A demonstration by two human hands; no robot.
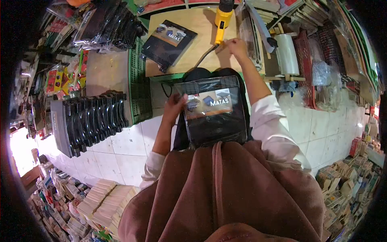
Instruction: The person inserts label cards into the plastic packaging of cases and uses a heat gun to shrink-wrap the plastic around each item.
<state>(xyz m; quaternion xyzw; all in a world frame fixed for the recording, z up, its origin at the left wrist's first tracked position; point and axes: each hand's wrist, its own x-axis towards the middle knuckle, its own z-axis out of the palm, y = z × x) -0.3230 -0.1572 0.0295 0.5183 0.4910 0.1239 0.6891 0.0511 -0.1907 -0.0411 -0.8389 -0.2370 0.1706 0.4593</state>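
On my lap lies a flat black case (pixel 217 127) in clear plastic film, its printed label (pixel 209 104) reading "MATAS". My left hand (pixel 175 108) is closed at the case's upper left, its fingers gripping the edge of the loose film. Up on the wooden table, a yellow heat gun (pixel 221 25) with a black nozzle stands near the far edge, its cord trailing towards me. My right hand (pixel 237 48) reaches beside the lower end of the heat gun's handle. Its fingers are partly spread, with no object visible in them.
Another flat black case (pixel 169 44) with the same label lies on the wooden table (pixel 201 26). A row of black cases (pixel 92 121) stands at left, with wrapped ones (pixel 111 26) stacked behind. At right is a plastic film roll (pixel 287 54). Cardboard bundles (pixel 105 201) cover the floor behind.
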